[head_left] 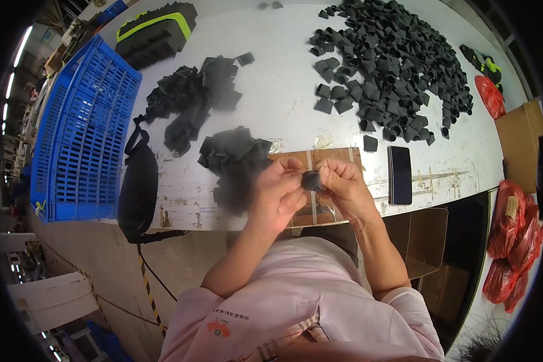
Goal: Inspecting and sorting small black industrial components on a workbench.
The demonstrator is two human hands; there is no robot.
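Above a brown cardboard piece [338, 154] at the table's near edge, my two hands meet at a small black folded piece [312, 181], soft-looking like foam or fabric. Its right side is pinched between the thumb and fingers of my right hand [347, 192]. My left hand [279, 196] is closed at its left side, with the fingertips bent against it. Just left of that hand lies a loose heap of flat black pieces [229, 154]. Farther right spreads a large pile of small black pieces [398, 66], many of them curled into short tubes.
A black phone [399, 175] lies right of my right hand. At the left stand a blue plastic crate [87, 136] and a black bag [138, 187]. Another dark heap [190, 96] and a stack with a yellow-green band [157, 33] sit farther back. Red plastic bags [510, 223] hang at the right.
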